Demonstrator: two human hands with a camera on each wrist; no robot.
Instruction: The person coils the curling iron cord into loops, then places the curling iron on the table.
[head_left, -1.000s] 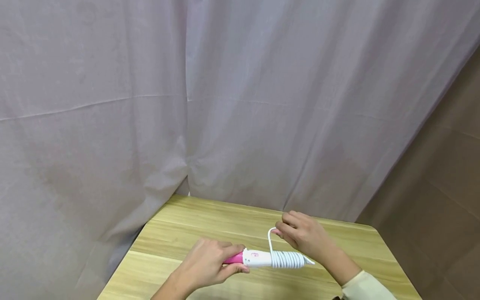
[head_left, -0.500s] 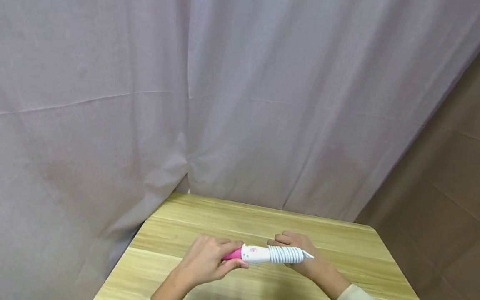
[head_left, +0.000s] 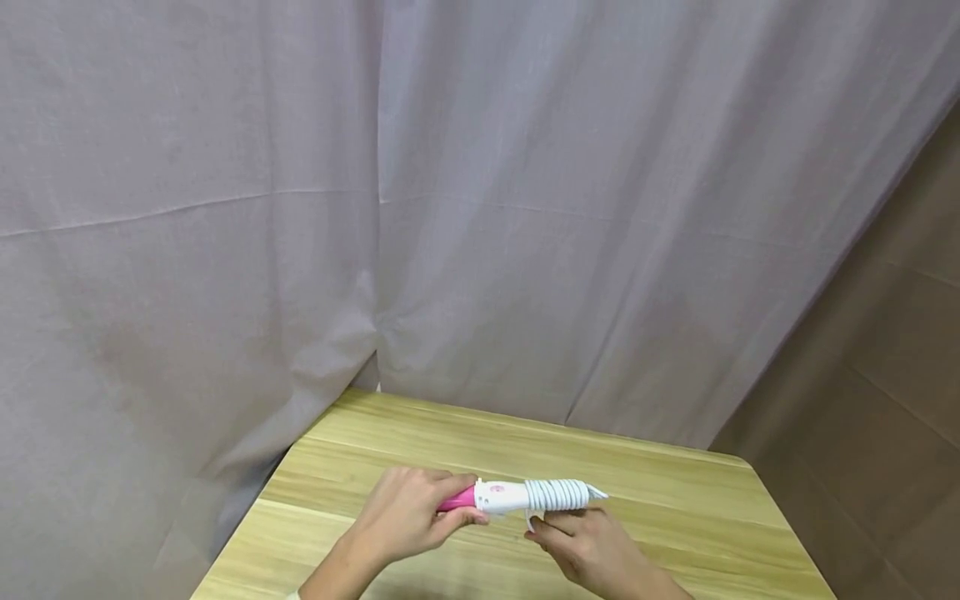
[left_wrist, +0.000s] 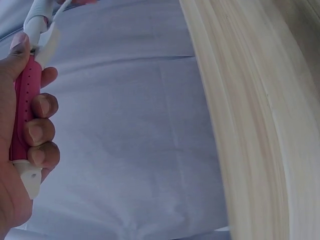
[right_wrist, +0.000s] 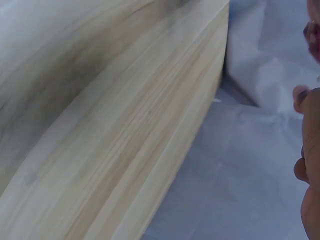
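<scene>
A pink and white curling iron (head_left: 501, 497) is held level above the table. My left hand (head_left: 408, 512) grips its pink part; in the left wrist view the fingers curl round that pink section (left_wrist: 28, 95), and a white tip (left_wrist: 29, 177) sticks out below them. White cord (head_left: 557, 495) is wound in several tight turns round the other, white end. From those coils a short length runs down to my right hand (head_left: 592, 550), which pinches it just under the iron. At its right edge, the right wrist view catches only part of the right hand (right_wrist: 311, 140).
Beneath the hands lies a wood-grain table (head_left: 450, 429) with rounded back corners. Grey cloth (head_left: 480, 250) hangs along its back and left side, and a brownish cloth (head_left: 885, 392) hangs on the right.
My right hand, with the cord, has gone from above the iron, behind it, to below its near side. The iron has shifted slightly left and up; my left hand keeps its grip.
</scene>
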